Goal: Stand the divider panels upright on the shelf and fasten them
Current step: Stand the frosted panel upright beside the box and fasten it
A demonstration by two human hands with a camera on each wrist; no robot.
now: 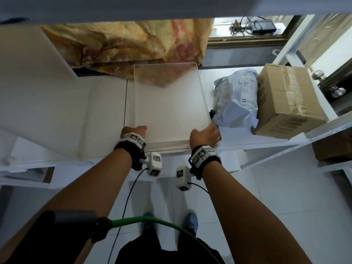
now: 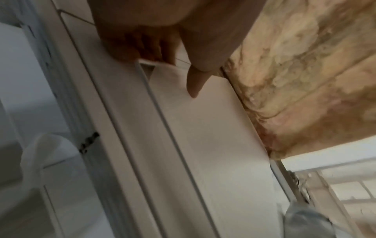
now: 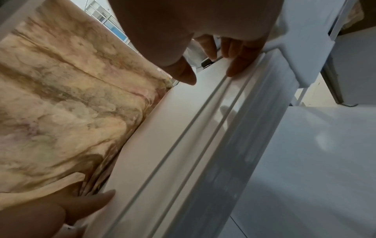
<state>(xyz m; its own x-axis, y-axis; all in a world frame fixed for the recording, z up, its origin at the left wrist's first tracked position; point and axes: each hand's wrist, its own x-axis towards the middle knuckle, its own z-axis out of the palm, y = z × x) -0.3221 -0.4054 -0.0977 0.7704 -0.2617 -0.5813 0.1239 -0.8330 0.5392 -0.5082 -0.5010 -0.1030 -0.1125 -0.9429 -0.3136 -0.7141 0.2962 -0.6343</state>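
Clear divider panel (image 1: 169,103) flat on shelf (image 1: 106,119) — left hand (image 1: 133,131), right hand (image 1: 204,137) apparently grip near corners.

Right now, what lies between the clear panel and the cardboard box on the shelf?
In the head view, a grey plastic mailer bag lies between the clear panel and the cardboard box, with a black marker beside it.

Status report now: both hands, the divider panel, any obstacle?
Left hand and right hand grip near corners of clear divider panel. Panel flat on shelf, not upright. Wrapped parcel close on right.
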